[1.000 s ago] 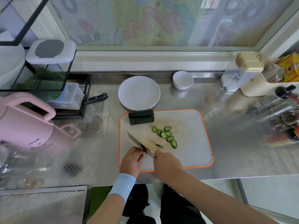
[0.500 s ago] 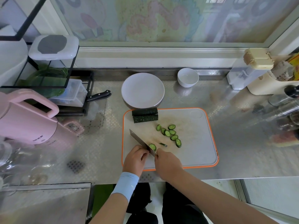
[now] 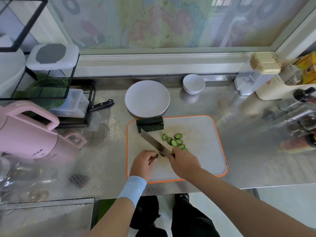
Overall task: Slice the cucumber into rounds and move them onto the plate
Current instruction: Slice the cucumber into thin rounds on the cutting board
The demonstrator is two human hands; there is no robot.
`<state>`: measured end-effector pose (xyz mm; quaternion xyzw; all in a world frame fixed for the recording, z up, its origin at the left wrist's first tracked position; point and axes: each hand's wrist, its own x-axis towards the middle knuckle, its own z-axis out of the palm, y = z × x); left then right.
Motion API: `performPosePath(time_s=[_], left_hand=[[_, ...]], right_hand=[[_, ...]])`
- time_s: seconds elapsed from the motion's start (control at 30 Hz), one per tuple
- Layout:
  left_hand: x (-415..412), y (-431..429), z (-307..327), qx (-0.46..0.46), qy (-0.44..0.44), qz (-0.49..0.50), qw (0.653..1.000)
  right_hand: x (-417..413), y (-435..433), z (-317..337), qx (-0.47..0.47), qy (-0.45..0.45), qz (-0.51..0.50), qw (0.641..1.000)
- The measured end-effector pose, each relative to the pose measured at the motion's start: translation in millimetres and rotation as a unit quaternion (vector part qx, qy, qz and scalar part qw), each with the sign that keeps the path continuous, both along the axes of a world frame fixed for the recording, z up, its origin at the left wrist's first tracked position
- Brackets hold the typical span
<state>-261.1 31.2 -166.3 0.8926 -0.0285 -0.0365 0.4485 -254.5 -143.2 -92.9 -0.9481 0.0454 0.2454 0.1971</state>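
Note:
On the orange-rimmed cutting board [image 3: 205, 151], my right hand [image 3: 183, 162] grips a knife [image 3: 154, 142] whose blade points up and left. My left hand [image 3: 144, 164] curls over a small cucumber end piece [image 3: 156, 156] right beside the blade; most of that piece is hidden by my fingers. Several cut cucumber rounds [image 3: 174, 141] lie in a loose pile just right of the blade. Two dark green cucumber chunks [image 3: 150, 124] rest at the board's far left corner. The white plate [image 3: 147, 98] stands bare behind the board.
A small white bowl [image 3: 193, 83] sits right of the plate. A second black-handled knife [image 3: 100, 105] pokes out from a rack at the left. A pink kettle [image 3: 25, 132] stands far left. Bottles and containers [image 3: 301, 113] crowd the right side.
The knife blade has swung further up toward the cucumber chunks. The slice that lay by the blade is no longer visible, and my left hand still pinches the end piece.

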Motion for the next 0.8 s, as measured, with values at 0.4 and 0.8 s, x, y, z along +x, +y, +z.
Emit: performPosePath(time_s=[0.4,0.8], left_hand=[[38.1,25.2,71.7,0.088,-0.148,0.106,0.979],[62.8,9.2,70.5,0.085,0.051,0.009,0.995]], right_hand=[[1.5,-24.4,23.7,-0.107,-0.138,0.176,0.969],[-11.7,-38.6,19.8,-0.030,-0.086,0.104,0.990]])
